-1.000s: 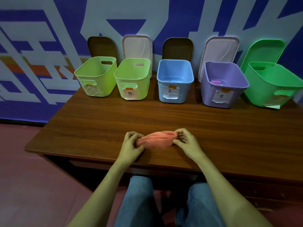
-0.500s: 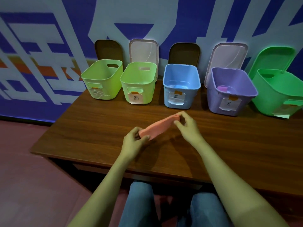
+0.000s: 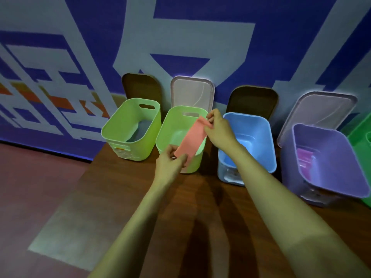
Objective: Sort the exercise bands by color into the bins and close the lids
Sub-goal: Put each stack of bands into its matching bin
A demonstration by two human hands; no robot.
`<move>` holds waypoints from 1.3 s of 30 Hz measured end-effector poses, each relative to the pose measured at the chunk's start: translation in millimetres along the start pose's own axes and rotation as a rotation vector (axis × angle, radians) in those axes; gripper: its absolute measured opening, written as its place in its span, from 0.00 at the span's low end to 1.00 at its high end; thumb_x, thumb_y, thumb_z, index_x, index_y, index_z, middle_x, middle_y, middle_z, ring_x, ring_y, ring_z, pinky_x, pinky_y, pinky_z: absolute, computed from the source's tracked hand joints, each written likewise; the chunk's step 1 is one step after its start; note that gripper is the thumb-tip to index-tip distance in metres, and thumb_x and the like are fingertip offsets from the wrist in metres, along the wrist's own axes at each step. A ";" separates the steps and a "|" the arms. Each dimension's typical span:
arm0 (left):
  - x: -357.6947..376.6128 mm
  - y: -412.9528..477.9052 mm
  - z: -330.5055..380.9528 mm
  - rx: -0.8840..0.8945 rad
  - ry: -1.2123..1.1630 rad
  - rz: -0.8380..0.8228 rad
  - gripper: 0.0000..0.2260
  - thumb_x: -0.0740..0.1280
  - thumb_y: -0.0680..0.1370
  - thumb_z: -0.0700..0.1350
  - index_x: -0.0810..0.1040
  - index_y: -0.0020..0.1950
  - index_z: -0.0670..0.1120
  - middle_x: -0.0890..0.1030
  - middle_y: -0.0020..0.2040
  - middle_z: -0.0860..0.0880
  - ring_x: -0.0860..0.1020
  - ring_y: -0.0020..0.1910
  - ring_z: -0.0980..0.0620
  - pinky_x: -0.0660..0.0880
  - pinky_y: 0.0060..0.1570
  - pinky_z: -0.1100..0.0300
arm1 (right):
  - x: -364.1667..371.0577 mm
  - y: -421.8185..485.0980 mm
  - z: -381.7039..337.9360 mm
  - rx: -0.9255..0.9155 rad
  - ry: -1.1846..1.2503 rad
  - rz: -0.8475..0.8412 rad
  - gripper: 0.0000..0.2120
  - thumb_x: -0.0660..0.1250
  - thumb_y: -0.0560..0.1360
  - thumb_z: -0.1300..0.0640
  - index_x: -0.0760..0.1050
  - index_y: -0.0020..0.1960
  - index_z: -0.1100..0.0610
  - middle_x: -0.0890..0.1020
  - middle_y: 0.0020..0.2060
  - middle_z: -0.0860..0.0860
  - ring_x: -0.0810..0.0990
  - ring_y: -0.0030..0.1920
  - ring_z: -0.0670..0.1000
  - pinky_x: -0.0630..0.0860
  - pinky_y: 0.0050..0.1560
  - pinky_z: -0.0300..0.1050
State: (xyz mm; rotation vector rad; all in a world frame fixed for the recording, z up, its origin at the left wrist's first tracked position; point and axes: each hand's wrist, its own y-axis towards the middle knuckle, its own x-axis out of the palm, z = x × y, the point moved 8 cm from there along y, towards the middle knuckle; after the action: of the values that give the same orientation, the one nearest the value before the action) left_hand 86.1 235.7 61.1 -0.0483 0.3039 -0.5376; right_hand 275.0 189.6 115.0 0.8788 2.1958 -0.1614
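Observation:
A salmon-pink exercise band (image 3: 191,140) is stretched flat between both hands above the second light-green bin (image 3: 166,127). My left hand (image 3: 170,162) pinches its near end at the bin's front rim. My right hand (image 3: 217,127) pinches its far end over the bin's back right corner. This bin's pale pink lid (image 3: 191,92) stands open behind it. A pink-magenta band (image 3: 304,157) lies inside the purple bin (image 3: 341,157).
Along the wall stand a first light-green bin (image 3: 120,125), a blue bin (image 3: 259,135) and, at the right edge, a green bin (image 3: 361,135). Every lid leans open against the wall. The brown table (image 3: 180,207) spreads in front; red floor lies to the left.
Both hands have carried the pink band forward from the table's middle to above the second light-green bin. The view has moved closer to the bins.

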 end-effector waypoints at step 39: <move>34.4 121.4 -2.9 -0.085 0.949 -0.488 0.16 0.61 0.77 0.42 0.70 0.65 0.40 0.74 0.63 0.40 0.73 0.62 0.42 0.69 0.58 0.53 | 109.9 86.1 12.1 -0.034 -0.583 -0.514 0.19 0.57 0.73 0.68 0.72 0.62 0.58 0.72 0.59 0.57 0.69 0.61 0.59 0.69 0.57 0.50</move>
State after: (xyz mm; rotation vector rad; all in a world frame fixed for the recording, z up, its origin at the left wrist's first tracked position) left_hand 173.6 322.5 33.9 0.0581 1.2628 -1.0146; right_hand 284.2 309.8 43.6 0.1834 1.8086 -0.5508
